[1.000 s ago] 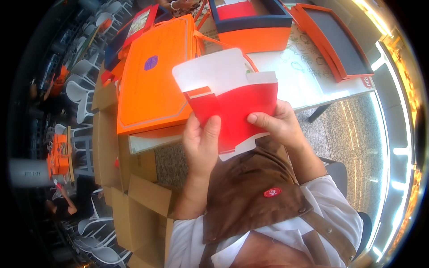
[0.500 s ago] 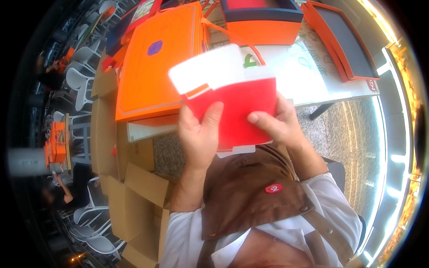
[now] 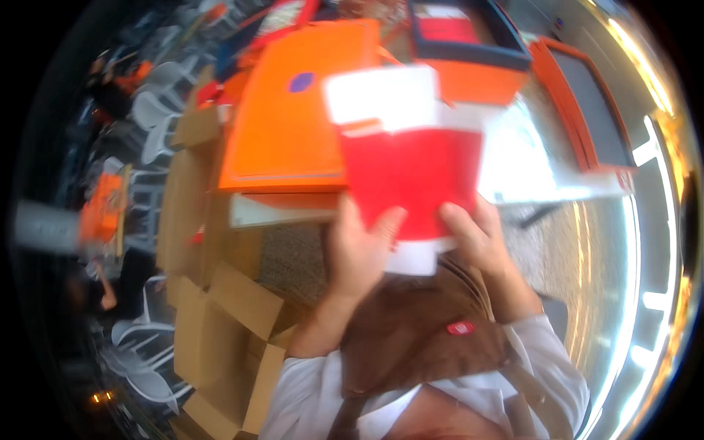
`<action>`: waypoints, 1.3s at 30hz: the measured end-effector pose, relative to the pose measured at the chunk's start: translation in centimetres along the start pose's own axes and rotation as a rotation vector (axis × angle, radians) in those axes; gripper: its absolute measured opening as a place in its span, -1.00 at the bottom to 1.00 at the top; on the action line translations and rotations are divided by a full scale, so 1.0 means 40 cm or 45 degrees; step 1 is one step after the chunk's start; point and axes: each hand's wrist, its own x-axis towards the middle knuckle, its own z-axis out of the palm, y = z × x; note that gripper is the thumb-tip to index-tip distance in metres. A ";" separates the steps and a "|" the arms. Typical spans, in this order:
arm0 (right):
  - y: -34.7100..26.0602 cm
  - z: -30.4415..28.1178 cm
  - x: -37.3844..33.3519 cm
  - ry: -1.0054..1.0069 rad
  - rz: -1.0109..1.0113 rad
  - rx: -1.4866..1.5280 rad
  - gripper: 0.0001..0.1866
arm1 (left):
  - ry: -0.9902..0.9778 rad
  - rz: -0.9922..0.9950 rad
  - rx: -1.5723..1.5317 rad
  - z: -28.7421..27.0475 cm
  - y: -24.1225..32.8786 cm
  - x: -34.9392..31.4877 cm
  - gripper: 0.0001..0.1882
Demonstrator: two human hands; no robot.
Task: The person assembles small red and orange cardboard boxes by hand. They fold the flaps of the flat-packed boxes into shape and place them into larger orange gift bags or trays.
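A flat red carton [image 3: 411,180] with white flaps at its far and near ends is held up in front of the brown apron. My left hand [image 3: 361,249] grips its lower left edge, thumb on the red face. At the lower right edge my right hand [image 3: 477,238] grips it too, thumb on top. The fingers of both hands are partly hidden behind the carton. Beyond it, a large orange box [image 3: 282,125] with a purple emblem lies on the white table. The picture is somewhat blurred.
A navy-rimmed orange box [image 3: 469,77] holding something red stands at the back. An orange tray with a dark inside [image 3: 587,103] lies at the far right of the table [image 3: 543,183]. Open cardboard boxes [image 3: 220,337] stand at my left, with white chairs [image 3: 158,117] beyond.
The view has shifted, so the table things sit farther right. Both hands are now nearer the lower end of the carton, which is less tilted and shows more of its red face.
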 end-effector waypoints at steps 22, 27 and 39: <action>-0.020 -0.004 -0.021 -0.022 -0.327 -0.275 -0.78 | -0.213 -0.062 0.148 -0.064 0.058 -0.042 -0.38; -0.033 0.028 -0.019 -0.101 -0.361 -0.445 -0.74 | -0.132 0.274 0.064 -0.068 0.049 -0.039 -0.08; 0.017 0.075 -0.034 -0.113 -0.450 -0.062 -0.01 | -0.283 0.183 -0.094 -0.073 0.067 -0.059 -0.23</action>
